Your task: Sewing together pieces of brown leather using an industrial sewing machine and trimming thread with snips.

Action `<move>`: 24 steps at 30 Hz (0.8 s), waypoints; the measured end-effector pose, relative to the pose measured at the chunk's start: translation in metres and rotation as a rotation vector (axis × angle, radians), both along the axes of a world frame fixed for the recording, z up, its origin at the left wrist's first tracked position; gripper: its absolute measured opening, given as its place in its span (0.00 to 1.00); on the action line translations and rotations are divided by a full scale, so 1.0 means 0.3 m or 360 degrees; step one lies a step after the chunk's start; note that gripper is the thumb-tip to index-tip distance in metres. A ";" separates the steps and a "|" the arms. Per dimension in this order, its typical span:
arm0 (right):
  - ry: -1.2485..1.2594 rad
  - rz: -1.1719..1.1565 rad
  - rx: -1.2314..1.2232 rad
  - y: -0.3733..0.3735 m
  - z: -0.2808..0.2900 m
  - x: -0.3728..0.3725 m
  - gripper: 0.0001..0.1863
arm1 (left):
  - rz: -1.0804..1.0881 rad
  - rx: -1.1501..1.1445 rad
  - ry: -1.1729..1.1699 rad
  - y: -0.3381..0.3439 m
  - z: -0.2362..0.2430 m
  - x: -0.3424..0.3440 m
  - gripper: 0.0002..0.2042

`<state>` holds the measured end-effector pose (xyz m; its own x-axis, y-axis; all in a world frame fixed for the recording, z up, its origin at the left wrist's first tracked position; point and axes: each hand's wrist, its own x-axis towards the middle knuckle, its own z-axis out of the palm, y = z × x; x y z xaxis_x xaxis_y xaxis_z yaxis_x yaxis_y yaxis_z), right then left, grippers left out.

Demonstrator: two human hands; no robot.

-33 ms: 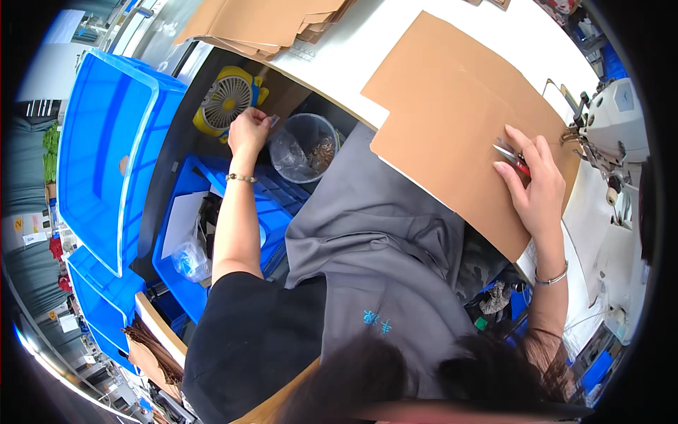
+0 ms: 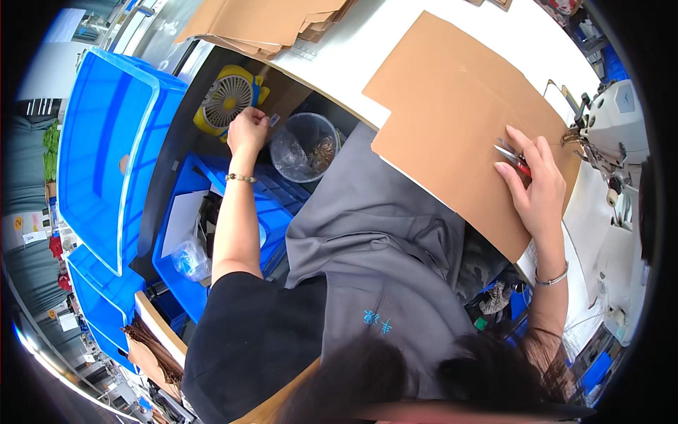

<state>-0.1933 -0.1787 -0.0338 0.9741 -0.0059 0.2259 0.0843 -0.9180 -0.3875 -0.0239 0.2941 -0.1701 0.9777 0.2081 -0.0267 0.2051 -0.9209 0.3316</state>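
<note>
My left hand [image 2: 247, 132] is stretched out past the table edge, thumb and fingers pinching a small pale, see-through tag [image 2: 275, 120]. Just right of that tag stands a round bin [image 2: 284, 164] lined with clear plastic, with brownish scraps inside. A yellow fan [image 2: 227, 101] with a blue part is right behind the left hand. On the white table lies a large flat brown panel [image 2: 452, 120] with a notched left edge. My right hand [image 2: 534, 177] rests on its right part, fingers curled around red-handled snips [image 2: 510, 152] whose metal blades point left.
A sewing machine [image 2: 614, 120] stands at the table's right. More brown panels [image 2: 261, 25] are stacked at the far left of the table [image 2: 381, 35]. A tall blue crate [image 2: 106, 155] stands on the left; a blue bin [image 2: 173, 272] with a plastic bag [image 2: 191, 260] sits below my left forearm.
</note>
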 end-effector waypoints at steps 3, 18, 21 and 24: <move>-0.0019 0.0034 -0.0003 0.001 -0.005 0.010 0.25 | -0.0109 0.0212 -0.0251 0.052 -0.020 -0.018 0.15; -0.0051 0.0053 0.0057 -0.001 0.007 -0.021 0.27 | -0.0820 -0.1553 0.0648 -0.637 0.467 -0.317 0.14; -0.0075 0.0048 0.0109 -0.001 0.010 -0.027 0.27 | -0.0974 -0.1551 0.0169 -0.707 0.439 -0.289 0.16; -0.0111 0.0057 0.0268 0.000 0.019 -0.028 0.26 | -0.0926 -0.1897 -0.0188 -0.774 0.460 -0.216 0.16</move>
